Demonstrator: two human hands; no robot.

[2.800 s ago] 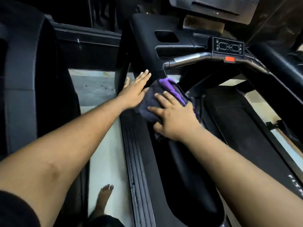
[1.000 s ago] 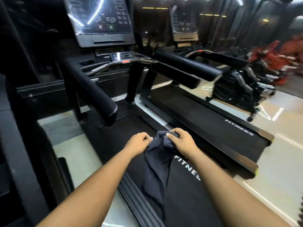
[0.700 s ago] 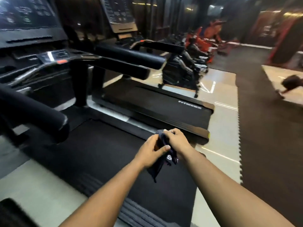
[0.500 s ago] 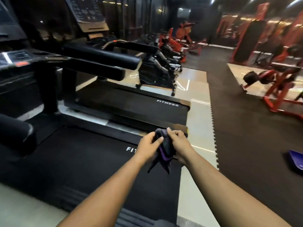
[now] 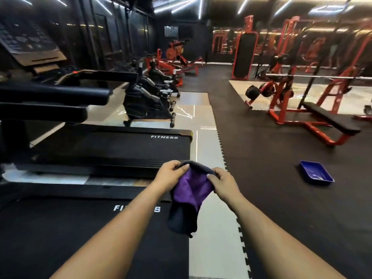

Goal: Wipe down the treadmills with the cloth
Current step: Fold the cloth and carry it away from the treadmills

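Both hands hold the cloth (image 5: 191,190) up in the lower middle of the frame, clear of any surface. The left hand (image 5: 169,175) pinches its top edge with curled fingers; the right hand (image 5: 222,183) grips the other side the same way. Between them the cloth sags open, purple inside and dark outside, with a loose tail hanging low.

2 treadmills show on the left: 1 belt (image 5: 90,228) fills the lower left, another (image 5: 120,146) lies across the middle left, both marked FITNESS. A blue tray (image 5: 316,174) sits on the dark floor mat at the right, well apart.

By my reading this is a refolding or turning of the cloth before more wiping. The risks look small. A loose pinch on either edge could drop the cloth onto the floor and dirty it. If the soiled face ends up outward, it would smear grime onto the next surface. The dangling tail could drag on a belt or catch on a handrail (image 5: 54,93).
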